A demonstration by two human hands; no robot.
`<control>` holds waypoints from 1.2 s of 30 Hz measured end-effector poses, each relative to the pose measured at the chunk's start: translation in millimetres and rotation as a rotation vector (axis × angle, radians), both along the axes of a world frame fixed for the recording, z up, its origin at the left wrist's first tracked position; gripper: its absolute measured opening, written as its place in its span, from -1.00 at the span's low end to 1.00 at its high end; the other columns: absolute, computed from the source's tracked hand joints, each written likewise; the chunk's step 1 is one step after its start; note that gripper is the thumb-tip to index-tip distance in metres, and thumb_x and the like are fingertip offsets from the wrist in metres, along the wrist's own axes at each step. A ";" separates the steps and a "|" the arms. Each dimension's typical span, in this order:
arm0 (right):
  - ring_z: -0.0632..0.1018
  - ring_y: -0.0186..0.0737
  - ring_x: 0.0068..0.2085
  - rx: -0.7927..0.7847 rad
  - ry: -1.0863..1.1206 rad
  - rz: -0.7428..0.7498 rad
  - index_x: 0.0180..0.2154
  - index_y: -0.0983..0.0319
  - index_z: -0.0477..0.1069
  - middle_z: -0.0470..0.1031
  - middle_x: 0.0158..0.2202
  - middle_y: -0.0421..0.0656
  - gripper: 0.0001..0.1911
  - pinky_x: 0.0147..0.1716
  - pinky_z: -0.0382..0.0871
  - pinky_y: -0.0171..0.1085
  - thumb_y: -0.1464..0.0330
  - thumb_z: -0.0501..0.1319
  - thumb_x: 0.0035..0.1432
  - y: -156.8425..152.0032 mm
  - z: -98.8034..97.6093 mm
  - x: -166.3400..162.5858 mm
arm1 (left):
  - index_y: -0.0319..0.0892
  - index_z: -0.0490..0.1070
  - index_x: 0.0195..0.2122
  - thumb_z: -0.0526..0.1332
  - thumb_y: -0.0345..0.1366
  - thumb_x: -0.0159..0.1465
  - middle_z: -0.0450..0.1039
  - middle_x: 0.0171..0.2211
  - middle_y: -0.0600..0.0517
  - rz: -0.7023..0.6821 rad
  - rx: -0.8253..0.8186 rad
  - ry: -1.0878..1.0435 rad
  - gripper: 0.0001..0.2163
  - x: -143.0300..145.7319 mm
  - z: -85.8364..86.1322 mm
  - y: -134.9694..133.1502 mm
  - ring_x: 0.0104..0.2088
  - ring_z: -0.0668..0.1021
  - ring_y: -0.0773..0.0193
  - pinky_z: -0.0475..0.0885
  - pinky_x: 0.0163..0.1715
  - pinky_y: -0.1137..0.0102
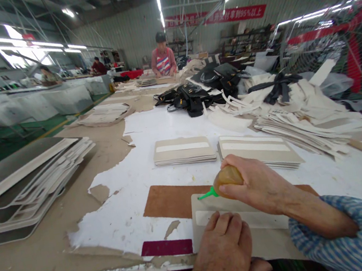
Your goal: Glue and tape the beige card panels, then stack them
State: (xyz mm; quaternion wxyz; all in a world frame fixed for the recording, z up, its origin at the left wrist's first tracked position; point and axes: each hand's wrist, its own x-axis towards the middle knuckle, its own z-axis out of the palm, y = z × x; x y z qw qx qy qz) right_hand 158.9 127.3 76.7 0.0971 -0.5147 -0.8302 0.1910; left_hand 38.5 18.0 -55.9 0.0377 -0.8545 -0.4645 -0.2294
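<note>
Got the right grip (258, 183) clenched round an amber glue bottle (229, 176), with the green nozzle (206, 194) poking out left of the knuckles and tipped down at the top edge of a beige panel (270, 244). Can't tell if touching or just above. Pressing down flat on that same panel with the left grip (224, 248), released and open-palmed, fingertips on the white strip (202, 217), right below the bottle. Under both grips, sticking out left of the nozzle: a brown board (170, 200) lying on the desk (130, 183). Just left of the left grip, a maroon scrap (166, 247) near the panel's lower corner. Straight ahead past the right grip, two neat stacks of beige panels, a left stack (183, 151) and a right stack (257, 149), side by side. Further out beyond those, a heap of black bags (195, 95); off to the right of the right grip, a messy pile of cut pieces (299, 114). Way off left of both grips, fanned-out boards (21, 176). Far end of the desk, another person (163, 59) standing.
</note>
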 end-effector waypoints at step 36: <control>0.43 -0.18 -0.38 0.003 0.023 -0.028 -0.31 0.17 0.33 0.50 -0.41 -0.17 -0.82 -0.41 0.09 -0.25 0.28 0.30 0.09 4.0 5.7 13.0 | -0.23 0.48 0.03 0.29 0.15 0.30 0.58 0.02 -0.07 0.013 -0.018 -0.038 -0.47 0.8 8.0 -1.5 0.01 0.55 0.04 0.45 0.17 0.15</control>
